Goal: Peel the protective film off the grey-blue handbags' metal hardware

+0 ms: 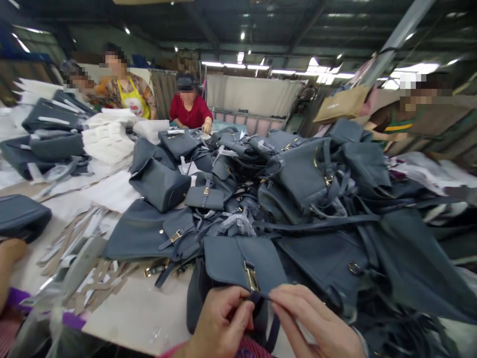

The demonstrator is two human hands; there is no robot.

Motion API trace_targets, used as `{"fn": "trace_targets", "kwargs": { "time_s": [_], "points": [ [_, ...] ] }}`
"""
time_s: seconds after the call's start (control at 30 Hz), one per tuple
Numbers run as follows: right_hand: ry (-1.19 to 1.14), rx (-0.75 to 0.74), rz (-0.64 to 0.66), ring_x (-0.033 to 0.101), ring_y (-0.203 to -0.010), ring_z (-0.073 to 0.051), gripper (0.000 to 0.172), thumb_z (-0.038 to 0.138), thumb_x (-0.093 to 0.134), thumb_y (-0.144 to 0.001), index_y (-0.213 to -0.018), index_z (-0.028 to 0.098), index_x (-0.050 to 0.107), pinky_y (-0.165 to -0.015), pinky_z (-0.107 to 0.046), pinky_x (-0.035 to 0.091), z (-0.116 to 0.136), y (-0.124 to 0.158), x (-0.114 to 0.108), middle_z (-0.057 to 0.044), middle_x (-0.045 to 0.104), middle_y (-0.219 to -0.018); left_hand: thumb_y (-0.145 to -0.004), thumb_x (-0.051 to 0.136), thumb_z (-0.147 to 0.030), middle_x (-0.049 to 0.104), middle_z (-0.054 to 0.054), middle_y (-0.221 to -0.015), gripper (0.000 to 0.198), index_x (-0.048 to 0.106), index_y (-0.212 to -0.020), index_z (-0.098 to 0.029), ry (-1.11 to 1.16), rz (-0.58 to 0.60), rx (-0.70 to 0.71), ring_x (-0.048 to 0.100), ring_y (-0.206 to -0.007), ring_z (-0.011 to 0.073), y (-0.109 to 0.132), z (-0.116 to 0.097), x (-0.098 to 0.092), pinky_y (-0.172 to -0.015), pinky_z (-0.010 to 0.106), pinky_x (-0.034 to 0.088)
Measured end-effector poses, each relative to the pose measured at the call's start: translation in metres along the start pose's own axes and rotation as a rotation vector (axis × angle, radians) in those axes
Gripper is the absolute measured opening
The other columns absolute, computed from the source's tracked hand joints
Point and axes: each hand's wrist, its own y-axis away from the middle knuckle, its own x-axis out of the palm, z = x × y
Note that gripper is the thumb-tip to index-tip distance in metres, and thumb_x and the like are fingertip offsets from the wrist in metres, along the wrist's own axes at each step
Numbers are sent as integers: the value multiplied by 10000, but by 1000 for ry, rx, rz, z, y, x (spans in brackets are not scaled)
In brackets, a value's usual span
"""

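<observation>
A dark blue-grey handbag [238,256] stands upright at the table's near edge, its flap facing me. On the flap's front sits a gold buckle [252,276] with a narrow strap [255,297] below it. My left hand [227,318] pinches this strap between thumb and fingers just under the buckle. From the other side my right hand [307,315] is closed, its fingertips pinching a thin end of the strap. The fingers partly cover the bag's lower front.
A large heap of similar bags [298,174] fills the table beyond. Beige and grey strips [93,278] lie to the left, with stacked white padding [108,136] behind. Several people work around the table, one in a red top [190,109]. Another person's arm [11,256] reaches in at far left.
</observation>
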Motion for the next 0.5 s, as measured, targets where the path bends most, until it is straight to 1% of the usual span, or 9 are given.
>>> {"fn": "trace_targets", "kwargs": {
  "time_s": [0.07, 0.1, 0.17, 0.23, 0.33, 0.4, 0.5],
  "points": [
    [164, -102, -34, 725, -870, -166, 213, 97, 558, -879, -1059, 158, 655, -833, -193, 566, 0, -2, 9, -92, 755, -948, -897, 436, -192, 576, -11, -537, 230, 557, -702, -171, -89, -3, 178, 526, -495, 91, -6, 1, 6, -529, 182, 370],
    [232, -131, -43, 729, -876, -175, 220, 97, 551, -881, -1072, 133, 653, -832, -206, 574, -1, -1, 13, -108, 759, -954, -897, 433, -176, 574, -14, -543, 230, 545, -696, -175, -117, -5, 243, 528, -500, 90, -9, 1, 9, -534, 182, 370],
    [337, -166, -68, 738, -869, -189, 222, 110, 544, -885, -1077, 102, 655, -817, -223, 588, -3, 2, 17, -124, 768, -950, -900, 423, -155, 571, -15, -552, 229, 524, -697, -182, -153, -9, 321, 527, -502, 92, -14, 2, 14, -525, 187, 364],
    [403, -179, -110, 748, -831, -191, 210, 119, 525, -898, -1050, 98, 668, -788, -226, 596, -3, 5, 16, -118, 779, -918, -899, 411, -142, 573, -10, -561, 226, 513, -703, -188, -189, -8, 373, 526, -505, 101, -16, 1, 18, -519, 199, 360],
    [456, -220, -148, 754, -775, -177, 223, 115, 489, -917, -1012, 129, 690, -732, -213, 594, -1, 6, 9, -90, 790, -869, -894, 405, -135, 600, 5, -591, 209, 529, -734, -189, -235, -15, 424, 545, -521, 117, -18, 0, 23, -527, 217, 370],
    [493, -253, -147, 752, -751, -166, 233, 114, 474, -926, -991, 145, 696, -699, -202, 581, 0, 5, 6, -77, 792, -850, -897, 408, -135, 617, 10, -605, 203, 549, -760, -186, -253, -16, 434, 562, -528, 123, -18, 1, 26, -535, 224, 380],
    [547, -258, -149, 740, -736, -162, 254, 119, 431, -950, -948, 128, 685, -681, -211, 552, 0, 4, 8, -86, 783, -822, -904, 418, -139, 633, 11, -612, 203, 571, -779, -182, -266, -1, 422, 584, -532, 129, -18, 4, 29, -536, 229, 390]
  ]
}}
